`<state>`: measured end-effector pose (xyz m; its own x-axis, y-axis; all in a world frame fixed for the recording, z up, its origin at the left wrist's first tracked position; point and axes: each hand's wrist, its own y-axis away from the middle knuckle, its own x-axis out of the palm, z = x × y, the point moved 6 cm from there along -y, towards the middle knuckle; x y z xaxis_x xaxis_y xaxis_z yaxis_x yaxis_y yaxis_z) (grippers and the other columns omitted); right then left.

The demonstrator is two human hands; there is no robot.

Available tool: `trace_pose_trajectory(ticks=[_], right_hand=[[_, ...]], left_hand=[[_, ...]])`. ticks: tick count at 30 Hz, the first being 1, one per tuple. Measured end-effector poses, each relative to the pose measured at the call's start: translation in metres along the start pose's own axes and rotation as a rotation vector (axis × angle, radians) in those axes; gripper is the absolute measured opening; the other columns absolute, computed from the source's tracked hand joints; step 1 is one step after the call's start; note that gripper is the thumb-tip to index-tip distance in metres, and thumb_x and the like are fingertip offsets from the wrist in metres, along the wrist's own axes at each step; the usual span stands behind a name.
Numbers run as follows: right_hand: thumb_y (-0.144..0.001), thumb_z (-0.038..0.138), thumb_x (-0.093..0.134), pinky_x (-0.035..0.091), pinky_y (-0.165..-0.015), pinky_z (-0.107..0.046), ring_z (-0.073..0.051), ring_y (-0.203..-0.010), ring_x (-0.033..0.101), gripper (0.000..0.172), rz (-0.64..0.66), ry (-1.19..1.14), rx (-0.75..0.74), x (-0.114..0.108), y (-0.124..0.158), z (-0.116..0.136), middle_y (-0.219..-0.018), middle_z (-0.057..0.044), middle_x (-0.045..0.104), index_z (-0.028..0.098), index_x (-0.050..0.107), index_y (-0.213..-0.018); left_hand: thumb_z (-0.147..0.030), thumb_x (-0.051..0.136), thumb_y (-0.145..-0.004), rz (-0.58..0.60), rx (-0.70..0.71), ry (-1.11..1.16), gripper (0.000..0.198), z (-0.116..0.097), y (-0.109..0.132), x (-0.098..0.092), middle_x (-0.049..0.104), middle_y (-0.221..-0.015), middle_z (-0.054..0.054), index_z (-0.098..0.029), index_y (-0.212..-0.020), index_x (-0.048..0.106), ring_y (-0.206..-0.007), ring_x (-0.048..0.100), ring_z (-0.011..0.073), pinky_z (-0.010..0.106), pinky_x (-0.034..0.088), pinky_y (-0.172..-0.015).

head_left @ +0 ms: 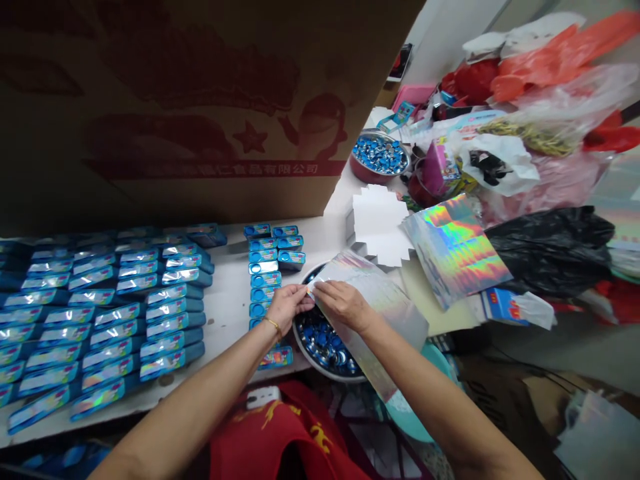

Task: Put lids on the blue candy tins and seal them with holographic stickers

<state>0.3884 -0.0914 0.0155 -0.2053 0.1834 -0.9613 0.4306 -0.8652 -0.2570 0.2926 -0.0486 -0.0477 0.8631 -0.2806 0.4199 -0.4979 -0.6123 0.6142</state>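
Both hands meet at the left corner of a shiny holographic sheet point(385, 300), above a metal bowl of blue and silver round pieces point(327, 343). My right hand point(343, 303) grips the sheet's corner with fingers pressed together. Closed in a pinch, my left hand point(289, 307) touches the same corner; a tiny bit of something shows at its fingertips, too small to name. Just left of the bowl stand two short columns of small blue boxes point(263, 279), partly hidden behind my left hand and wrist.
Many rows of blue boxes point(167, 327) fill the table's left side. A large cardboard carton point(200, 120) rises behind. Right of it are another bowl point(377, 157), white card sheets point(380, 223), a holographic stack point(457, 250) and plastic bags point(550, 247).
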Motion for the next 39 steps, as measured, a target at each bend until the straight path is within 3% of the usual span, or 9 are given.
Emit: trace_pose_trajectory(ticks=[3,7,11,13,17,20,24,30,39], right_hand=[[-0.086,0.018,0.037,0.041,-0.072,-0.029,-0.015,-0.082,0.05,0.02,0.045,-0.073,0.119,-0.016,0.0,0.006,-0.098,-0.008,0.058,0.015,0.057,-0.087],[-0.083,0.017,0.039,0.04,-0.074,-0.028,-0.015,-0.083,0.05,0.015,0.075,-0.303,0.358,-0.064,-0.001,0.024,-0.089,-0.007,0.057,0.016,0.054,-0.082],[-0.078,0.017,0.043,0.04,-0.064,-0.023,-0.011,-0.07,0.051,0.012,0.015,-0.609,0.636,-0.084,-0.005,0.033,-0.076,-0.002,0.056,0.017,0.055,-0.074],[-0.076,0.02,0.045,0.038,-0.057,-0.021,-0.009,-0.06,0.05,0.013,0.003,-0.75,0.805,-0.068,-0.006,0.031,-0.067,0.001,0.055,0.017,0.056,-0.07],[-0.071,0.028,0.049,0.032,-0.043,-0.019,-0.008,-0.046,0.045,0.016,-0.029,-1.079,1.105,-0.015,-0.006,0.036,-0.05,0.004,0.05,0.016,0.056,-0.066],[-0.067,0.032,0.052,0.027,-0.037,-0.018,-0.007,-0.04,0.042,0.017,-0.051,-1.28,1.204,0.016,-0.009,0.052,-0.046,0.005,0.048,0.015,0.055,-0.065],[-0.063,0.036,0.057,0.024,-0.035,-0.018,-0.007,-0.037,0.038,0.02,-0.088,-1.369,1.279,0.05,-0.014,0.073,-0.045,0.005,0.048,0.016,0.055,-0.064],[-0.066,0.036,0.055,0.035,-0.047,-0.021,-0.01,-0.047,0.045,0.022,-0.146,-1.085,1.21,0.092,-0.028,0.079,-0.05,0.002,0.053,0.015,0.06,-0.064],[-0.071,0.04,0.05,0.036,-0.048,-0.022,-0.013,-0.052,0.048,0.025,-0.048,-0.974,1.181,0.095,-0.002,0.109,-0.056,0.0,0.057,0.017,0.062,-0.069]], left_hand=[[-0.022,0.059,-0.07,-0.008,-0.007,-0.064,0.011,0.003,-0.006,-0.004,0.059,-0.06,0.002,-0.011,-0.072,0.057,-0.054,0.057,0.0079,0.02,0.048,-0.054],[-0.022,0.052,-0.073,-0.105,0.067,-0.388,0.013,-0.001,-0.02,-0.02,0.058,-0.056,0.002,-0.011,-0.068,0.057,-0.046,0.054,0.0092,0.021,0.044,-0.045],[-0.03,0.056,-0.07,-0.187,0.328,-0.478,0.024,-0.026,-0.005,-0.044,0.062,-0.088,0.007,-0.015,-0.087,0.063,-0.07,0.059,0.0143,0.025,0.047,-0.058],[-0.039,0.05,-0.074,-0.13,0.41,-0.411,0.034,-0.035,0.018,-0.053,0.058,-0.104,0.009,-0.017,-0.097,0.062,-0.089,0.056,0.0176,0.028,0.046,-0.07],[-0.047,0.046,-0.075,0.117,0.26,-0.172,0.049,-0.03,0.066,-0.063,0.057,-0.108,0.012,-0.014,-0.111,0.054,-0.098,0.053,0.0216,0.032,0.045,-0.076],[-0.035,0.065,-0.063,0.009,0.21,-0.175,0.048,-0.023,0.083,-0.082,0.061,-0.099,0.009,-0.014,-0.105,0.057,-0.087,0.057,0.0189,0.027,0.045,-0.071],[-0.03,0.067,-0.06,-0.211,0.194,-0.189,0.041,-0.016,0.079,-0.117,0.063,-0.075,0.005,-0.011,-0.096,0.059,-0.062,0.055,0.0111,0.023,0.043,-0.059],[-0.024,0.066,-0.058,-0.288,0.254,-0.235,0.041,-0.015,0.06,-0.154,0.06,-0.071,0.001,-0.011,-0.096,0.057,-0.061,0.055,0.0098,0.023,0.043,-0.061],[-0.029,0.064,-0.06,-0.242,0.252,-0.371,0.039,0.016,0.064,-0.175,0.056,-0.074,0.0,-0.013,-0.094,0.055,-0.061,0.055,0.0098,0.023,0.043,-0.06]])
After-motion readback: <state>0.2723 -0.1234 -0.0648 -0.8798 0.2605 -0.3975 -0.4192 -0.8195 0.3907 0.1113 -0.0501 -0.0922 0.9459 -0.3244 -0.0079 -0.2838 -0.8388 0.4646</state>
